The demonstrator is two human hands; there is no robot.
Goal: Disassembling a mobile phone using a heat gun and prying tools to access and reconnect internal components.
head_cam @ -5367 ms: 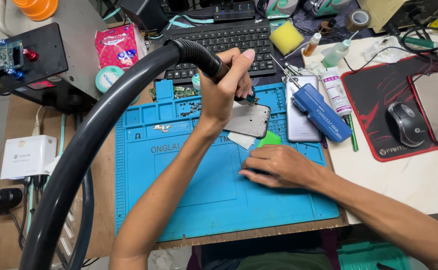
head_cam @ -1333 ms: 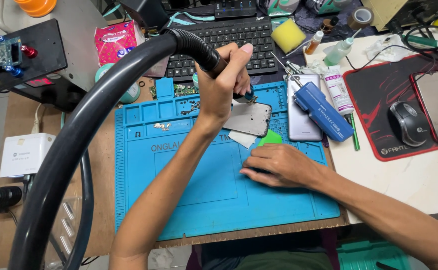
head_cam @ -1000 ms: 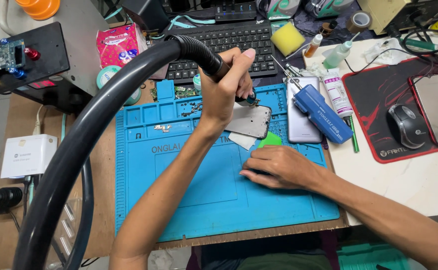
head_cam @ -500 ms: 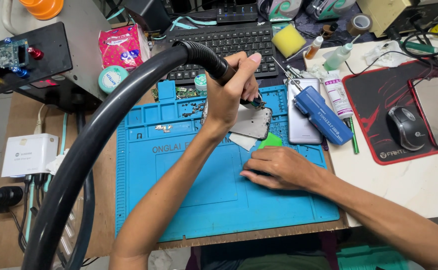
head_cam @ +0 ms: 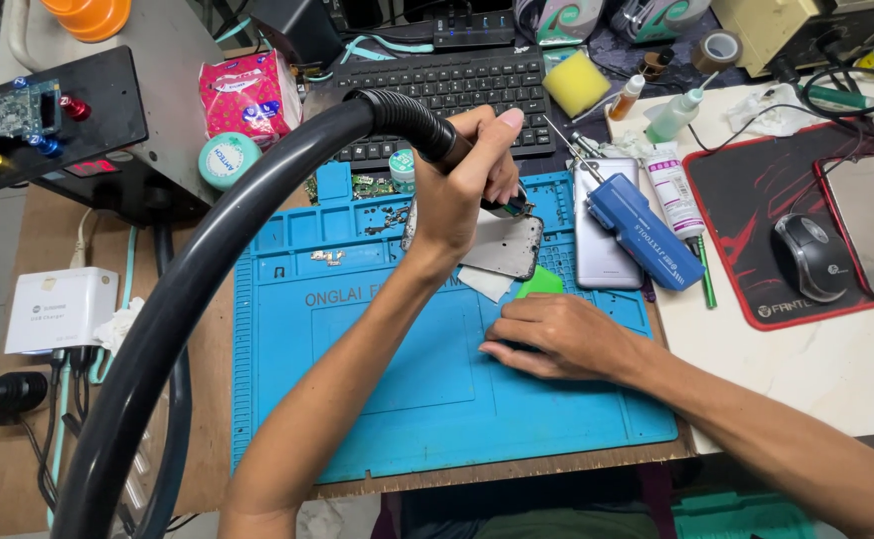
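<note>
My left hand (head_cam: 469, 185) grips the handle of a hot-air tool whose thick black hose (head_cam: 188, 299) curves off to the lower left. Its nozzle points down at an opened grey phone body (head_cam: 505, 248) lying on the blue work mat (head_cam: 357, 359). My right hand (head_cam: 555, 334) rests flat on the mat just below the phone, fingers together, next to a small green pick (head_cam: 539, 283). A white scrap pokes out under the phone's lower edge.
A silver phone (head_cam: 599, 250) and a blue electric screwdriver (head_cam: 645, 232) lie right of the mat. Behind are a black keyboard (head_cam: 447, 85), yellow sponge (head_cam: 576, 83), small bottles and a pink packet (head_cam: 247, 95). A mouse (head_cam: 809, 258) sits on a red-edged pad; a white charger (head_cam: 61, 309) stands at left.
The view has shifted a little. My left hand stays on the hot-air tool over the phone with small movements; my right hand has stayed flat on the mat.
</note>
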